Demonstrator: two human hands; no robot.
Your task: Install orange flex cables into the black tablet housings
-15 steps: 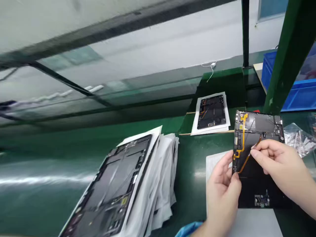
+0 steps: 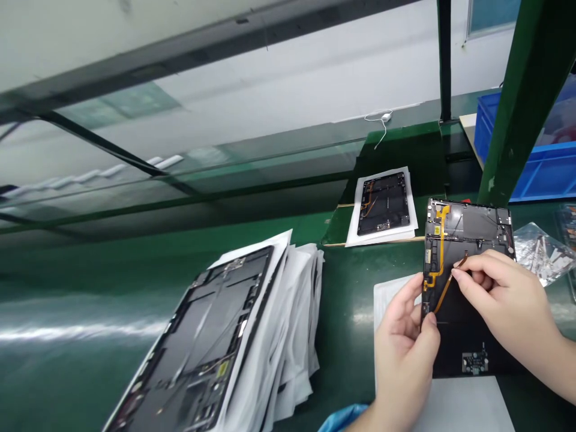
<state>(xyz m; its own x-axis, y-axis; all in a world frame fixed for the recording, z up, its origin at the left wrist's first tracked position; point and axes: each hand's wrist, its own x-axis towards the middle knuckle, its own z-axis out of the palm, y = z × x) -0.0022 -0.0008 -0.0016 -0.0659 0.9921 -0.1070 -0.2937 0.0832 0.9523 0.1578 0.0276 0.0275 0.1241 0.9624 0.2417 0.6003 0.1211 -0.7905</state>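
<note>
Left hand [image 2: 405, 354] grips the tablet frame [image 2: 468, 354] (right hand [image 2: 504, 294] pinches its amber flex cable [image 2: 443, 294]).

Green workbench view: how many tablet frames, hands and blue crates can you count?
Tablet frames: 3 (held tablet frame, back tablet frame, stacked tablet frame)
Hands: 2 (left hand, right hand)
Blue crates: 1 (blue crate)
Total: 6

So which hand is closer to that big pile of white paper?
Left. The left hand is nearer, holding the black tablet panel beside the pile; the right hand is farther, across the panel, pinching a thin orange cable.
</note>
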